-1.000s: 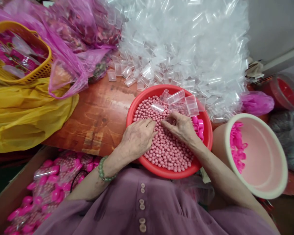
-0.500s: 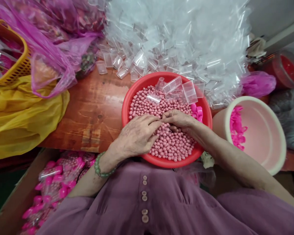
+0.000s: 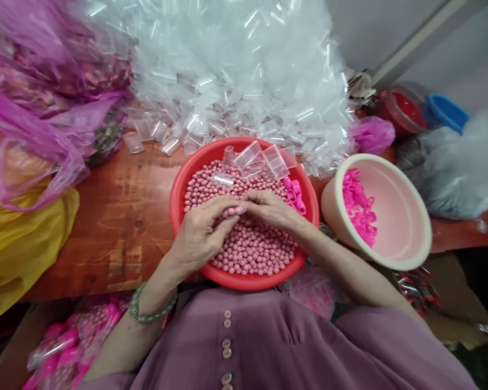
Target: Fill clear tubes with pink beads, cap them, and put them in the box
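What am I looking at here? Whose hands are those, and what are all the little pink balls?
The camera sits on a person's head and looks down, so you see that person's own two hands. The left hand wears a green bracelet. The right hand meets it over a red bowl full of pink balls. Their fingertips pinch together a small tube that looks filled with balls. Empty clear tubes and a few pink caps lie at the bowl's far edge. Behind it is a big heap of clear tubes. To the right, a pale tub holds more pink caps. All this rests on a wooden table. Near the left elbow, a box holds filled tubes.
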Demonstrator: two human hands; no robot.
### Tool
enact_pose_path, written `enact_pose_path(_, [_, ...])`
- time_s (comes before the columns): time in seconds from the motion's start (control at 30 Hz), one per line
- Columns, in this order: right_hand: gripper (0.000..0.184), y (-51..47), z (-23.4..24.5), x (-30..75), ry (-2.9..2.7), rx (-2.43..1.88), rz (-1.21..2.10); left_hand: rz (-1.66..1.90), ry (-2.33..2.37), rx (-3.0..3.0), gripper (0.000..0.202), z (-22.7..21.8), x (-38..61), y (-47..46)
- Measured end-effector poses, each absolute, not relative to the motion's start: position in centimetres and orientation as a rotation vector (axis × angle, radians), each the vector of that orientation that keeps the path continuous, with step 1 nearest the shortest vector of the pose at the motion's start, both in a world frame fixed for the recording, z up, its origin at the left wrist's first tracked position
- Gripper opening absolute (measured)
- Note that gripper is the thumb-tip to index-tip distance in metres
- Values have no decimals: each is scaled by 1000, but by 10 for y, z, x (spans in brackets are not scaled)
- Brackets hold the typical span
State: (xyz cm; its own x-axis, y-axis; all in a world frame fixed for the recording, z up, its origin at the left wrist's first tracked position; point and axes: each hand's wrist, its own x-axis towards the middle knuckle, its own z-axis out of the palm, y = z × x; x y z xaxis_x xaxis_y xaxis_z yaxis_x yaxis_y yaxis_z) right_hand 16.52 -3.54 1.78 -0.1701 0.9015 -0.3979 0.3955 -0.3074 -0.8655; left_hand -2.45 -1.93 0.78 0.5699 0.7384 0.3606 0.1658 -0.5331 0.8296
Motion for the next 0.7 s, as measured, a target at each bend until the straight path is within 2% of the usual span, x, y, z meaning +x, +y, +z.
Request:
enact_pose_path(0.13, [19, -61, 29, 164, -2039, -1721, 729, 870, 809, 2001, 25, 9, -27, -21])
enact_pose_path(0.23, [20, -76, 32, 178, -2080, -1840, 423, 823, 847, 1962, 23, 9, -27, -23])
enact_pose_path(0.4, [23, -79, 32, 219, -2022, -2281, -138, 863, 866, 1809, 23, 12, -24, -22])
enact_pose_path(0.57, [29, -70, 21, 225, -2050, -2534, -257, 849, 806, 1627, 26, 10, -19, -19])
enact_pose_path(0.7, [23, -65, 13, 218, -2004, -2480, -234, 826, 788, 1445, 25, 8, -20, -16])
